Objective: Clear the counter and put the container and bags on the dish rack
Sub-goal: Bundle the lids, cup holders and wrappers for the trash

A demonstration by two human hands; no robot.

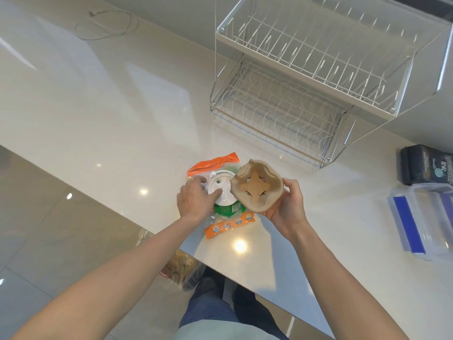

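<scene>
Both bags under left hand

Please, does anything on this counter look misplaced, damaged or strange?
Nothing looks spilled or broken. Two small oddities: a loose cable lies coiled on the far counter, and the cardboard cup holder in the right hand looks bent and misshapen. The rack holds nothing.

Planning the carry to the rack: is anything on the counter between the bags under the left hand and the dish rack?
Nothing visible lies on the counter between the orange-striped bags and the dish rack. The cardboard cup holder, held up in the right hand, sits beside that path. The left hand rests on a cup lid atop the bags.
</scene>
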